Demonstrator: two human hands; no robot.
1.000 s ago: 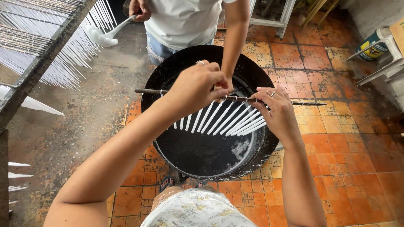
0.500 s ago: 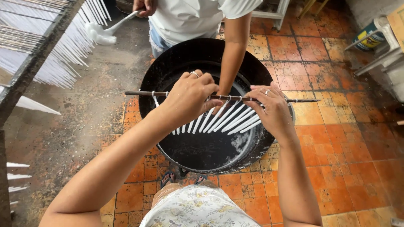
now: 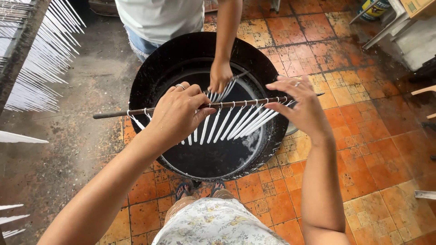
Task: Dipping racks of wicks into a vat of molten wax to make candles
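Note:
A thin dark rod [image 3: 236, 104] lies level over a big black pan [image 3: 181, 59], with several slim white candles [image 3: 236, 122] hanging from it on strings. My left hand [image 3: 179, 111] grips the rod near its middle. My right hand [image 3: 299, 104] rests on the rod's right part, fingers spread over it. Across the pan another person's hand [image 3: 221, 75] holds the tips of a bunch of the candles, drawing them toward the far side.
The pan holds dark liquid with white wax at its edge [image 3: 254, 145]. A rack of many white candles [image 3: 41, 59] stands at the left. The other person [image 3: 163, 18] stands behind the pan. Orange tiled floor [image 3: 363, 136] lies right, with a white stand [image 3: 395, 22] at the top right.
The rod with its candles has shifted a little left and nearer to me. The other person's hand has come down over the pan and gathered the candle tips.

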